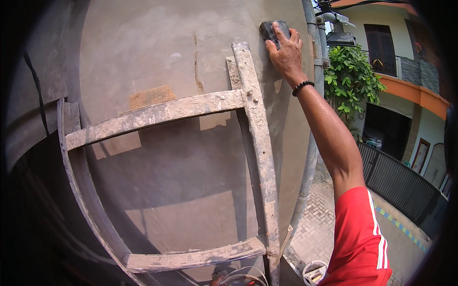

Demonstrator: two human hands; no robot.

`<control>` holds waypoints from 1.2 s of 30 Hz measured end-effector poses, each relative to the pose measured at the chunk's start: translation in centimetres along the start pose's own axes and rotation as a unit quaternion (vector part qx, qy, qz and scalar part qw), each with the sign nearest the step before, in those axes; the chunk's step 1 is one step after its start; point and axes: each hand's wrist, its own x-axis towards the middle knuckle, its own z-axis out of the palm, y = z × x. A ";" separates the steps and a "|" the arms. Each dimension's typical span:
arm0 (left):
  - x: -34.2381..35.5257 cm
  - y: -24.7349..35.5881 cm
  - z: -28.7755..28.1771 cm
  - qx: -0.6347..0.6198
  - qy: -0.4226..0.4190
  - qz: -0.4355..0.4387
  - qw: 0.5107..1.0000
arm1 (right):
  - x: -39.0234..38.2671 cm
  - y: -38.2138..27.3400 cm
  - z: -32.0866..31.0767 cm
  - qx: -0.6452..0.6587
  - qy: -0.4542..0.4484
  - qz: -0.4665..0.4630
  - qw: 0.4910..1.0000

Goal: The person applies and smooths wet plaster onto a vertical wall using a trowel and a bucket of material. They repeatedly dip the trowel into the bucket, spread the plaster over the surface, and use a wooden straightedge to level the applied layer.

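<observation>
My right hand [287,54] reaches high up, its fingers wrapped round a dark rectangular block [274,33] that looks like a sponge. The block lies against the grey plastered wall [157,52], close to the wall's right edge. A beaded black bracelet [302,87] circles the right wrist. Below and left of that hand stands a worn wooden ladder-like frame [257,128], spattered with plaster, in front of the wall. My left hand cannot be made out; a small dark and reddish shape at the lower edge is too unclear to name.
A grey vertical pipe [308,167] runs along the wall's right edge. Low down are a white bucket [315,272] with things in it and a wire-like hoop [243,275]. Beyond lie a paved lane [317,209], a dark gate [398,181], a leafy tree [350,76] and a house.
</observation>
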 end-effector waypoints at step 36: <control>-0.8 -0.1 -0.9 0.082 -0.006 -0.019 0.996 | -3.6 3.5 -1.4 -0.116 -0.023 -0.029 0.993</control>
